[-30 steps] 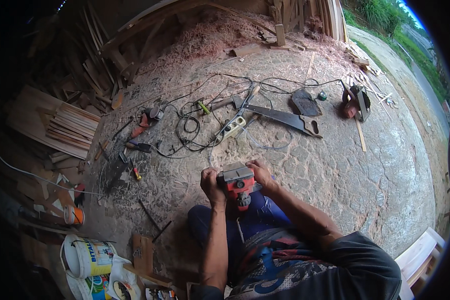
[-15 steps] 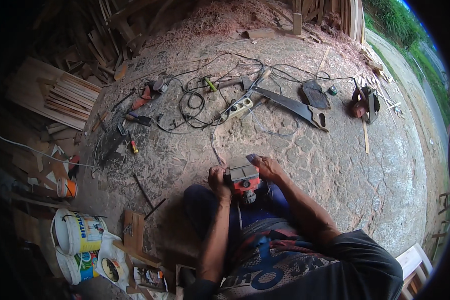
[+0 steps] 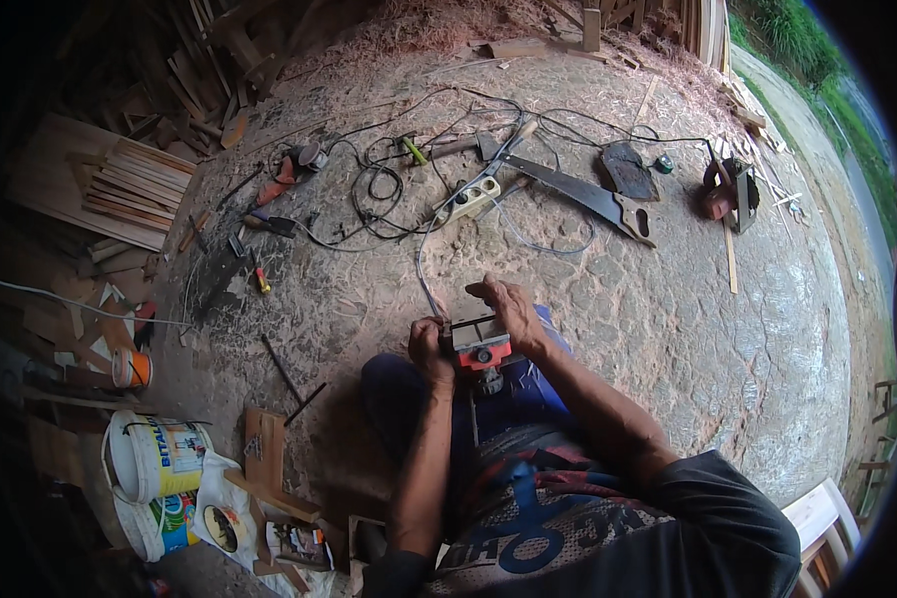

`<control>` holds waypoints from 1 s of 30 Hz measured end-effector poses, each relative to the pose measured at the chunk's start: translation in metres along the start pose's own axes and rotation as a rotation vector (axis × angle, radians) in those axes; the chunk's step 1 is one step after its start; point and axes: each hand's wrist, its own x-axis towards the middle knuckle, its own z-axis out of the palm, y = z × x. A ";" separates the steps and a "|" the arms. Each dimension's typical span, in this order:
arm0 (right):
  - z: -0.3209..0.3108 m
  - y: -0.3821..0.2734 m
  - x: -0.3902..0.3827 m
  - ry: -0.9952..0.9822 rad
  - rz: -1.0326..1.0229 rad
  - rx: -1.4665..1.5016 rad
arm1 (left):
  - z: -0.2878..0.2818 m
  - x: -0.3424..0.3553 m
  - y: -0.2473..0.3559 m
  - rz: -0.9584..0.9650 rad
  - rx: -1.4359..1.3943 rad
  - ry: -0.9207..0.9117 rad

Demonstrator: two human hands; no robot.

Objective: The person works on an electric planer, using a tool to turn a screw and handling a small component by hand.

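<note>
A red electric hand planer (image 3: pixel 483 354) rests at my lap, turned with its flat grey metal sole up. My left hand (image 3: pixel 430 351) is closed around the planer's left side. Over the sole's far right edge, my right hand (image 3: pixel 508 311) has its fingers bent and its back toward me; what they hold, if anything, is hidden. From beside my left hand, a grey cord (image 3: pixel 424 274) runs away across the ground.
Ahead lie a power strip (image 3: pixel 466 199), a handsaw (image 3: pixel 578 192), a hammer (image 3: pixel 463 147) and tangled black cable (image 3: pixel 377 189). A circular saw (image 3: pixel 733 199) sits far right, an angle grinder (image 3: pixel 291 171) far left. Stacked buckets (image 3: pixel 154 458) and wood scraps (image 3: pixel 264 448) stand near left.
My right hand has moved left over the planer's sole, its fingers turned inward. The thin grey flat piece seen in it earlier is out of sight. My left hand keeps its grip.
</note>
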 end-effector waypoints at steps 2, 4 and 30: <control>0.002 -0.005 0.001 -0.001 0.017 -0.020 | -0.002 0.001 -0.010 0.034 0.023 0.009; 0.004 -0.001 0.002 0.004 -0.001 0.017 | -0.001 0.001 -0.011 0.005 -0.014 0.009; 0.002 0.004 0.001 -0.014 -0.015 0.144 | 0.004 -0.005 0.007 -0.179 -0.251 0.038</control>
